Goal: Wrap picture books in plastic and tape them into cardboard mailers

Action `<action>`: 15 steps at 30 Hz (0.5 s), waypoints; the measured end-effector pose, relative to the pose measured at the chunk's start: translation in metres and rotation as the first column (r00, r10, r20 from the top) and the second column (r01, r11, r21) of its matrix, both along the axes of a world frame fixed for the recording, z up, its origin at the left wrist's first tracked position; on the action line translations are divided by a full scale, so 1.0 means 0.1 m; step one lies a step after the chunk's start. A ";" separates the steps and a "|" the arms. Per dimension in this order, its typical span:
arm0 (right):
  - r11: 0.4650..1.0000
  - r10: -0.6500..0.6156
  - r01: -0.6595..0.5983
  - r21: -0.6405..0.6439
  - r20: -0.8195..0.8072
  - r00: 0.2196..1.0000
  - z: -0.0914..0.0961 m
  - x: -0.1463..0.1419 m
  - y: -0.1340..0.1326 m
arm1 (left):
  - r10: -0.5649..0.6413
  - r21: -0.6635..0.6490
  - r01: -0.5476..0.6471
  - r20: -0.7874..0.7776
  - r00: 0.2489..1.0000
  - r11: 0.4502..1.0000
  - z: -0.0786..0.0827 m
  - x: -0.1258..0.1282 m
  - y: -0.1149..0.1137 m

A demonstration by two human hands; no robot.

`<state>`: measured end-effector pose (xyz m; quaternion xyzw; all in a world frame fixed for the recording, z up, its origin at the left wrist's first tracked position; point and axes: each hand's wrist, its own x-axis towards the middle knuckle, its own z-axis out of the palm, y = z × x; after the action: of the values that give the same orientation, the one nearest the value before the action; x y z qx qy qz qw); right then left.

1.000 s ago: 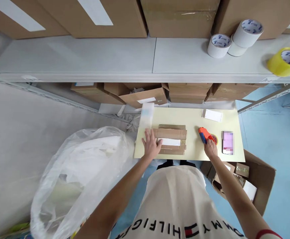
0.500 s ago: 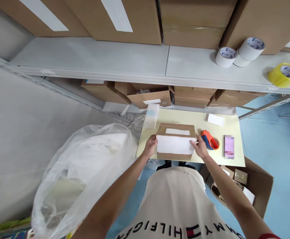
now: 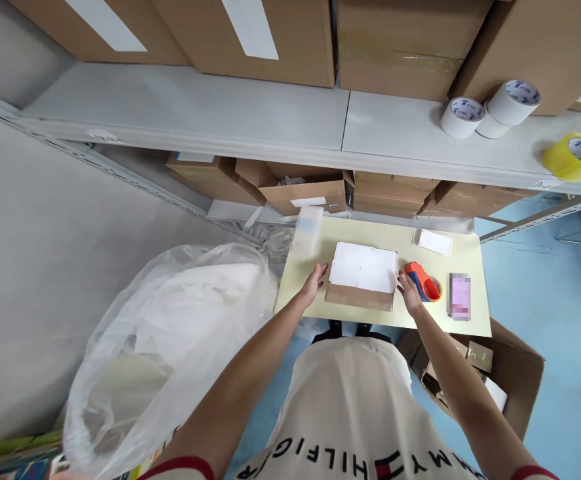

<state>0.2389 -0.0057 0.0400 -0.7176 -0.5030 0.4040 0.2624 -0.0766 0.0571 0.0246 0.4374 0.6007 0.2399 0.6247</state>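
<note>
A cardboard box [image 3: 360, 297] with a large white label [image 3: 364, 267] over its top rests on the pale yellow table. Beside its left end is my left hand [image 3: 314, 283], fingers stretched out and a small gap between them and the cardboard. My right hand [image 3: 409, 291] is by the opposite end, its fingers apart and holding nothing. Close to the right hand lies an orange and blue tape dispenser [image 3: 423, 281]. Farther right on the table is a pink-purple item [image 3: 460, 297], blurred out by pixels.
The table [image 3: 290, 287] also bears a white card [image 3: 434, 241] and a translucent packet [image 3: 306, 231]. A big plastic bag [image 3: 170, 333] stands left, an open carton of small boxes [image 3: 525, 380] at lower right. Tape rolls [image 3: 463, 118] and large cartons sit on the shelf above.
The box has been tipped so its white-labelled face points up, and it sits slightly farther right. Both hands have let go of it and moved off its ends.
</note>
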 end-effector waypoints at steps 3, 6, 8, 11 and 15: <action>0.998 -0.037 0.030 -0.063 -0.123 0.992 -0.09 -0.06 -0.25 | 0.017 -0.033 -0.015 0.076 0.997 0.999 -0.05 -0.03 -0.15; 0.999 -0.004 -0.007 -0.045 -0.228 0.974 -0.08 -0.12 -0.37 | 0.024 -0.019 -0.021 0.208 0.978 1.000 0.00 0.01 -0.26; 1.000 0.006 -0.009 -0.010 -0.233 0.973 0.01 -0.11 -0.37 | 0.040 0.043 -0.052 0.243 0.969 0.998 0.09 0.03 -0.27; 1.000 0.020 -0.020 0.002 -0.145 0.989 0.24 -0.06 -0.26 | 0.013 0.187 -0.044 0.163 0.987 0.981 0.27 0.00 -0.22; 0.987 0.098 -0.082 -0.141 0.116 0.988 0.50 -0.10 -0.05 | -0.075 0.263 0.096 -0.089 0.993 0.960 0.53 0.07 -0.10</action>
<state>0.2287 -0.0106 0.0898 -0.7338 -0.5214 0.4040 0.1628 -0.0697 0.0469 0.0778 0.5522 0.5673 0.2741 0.5460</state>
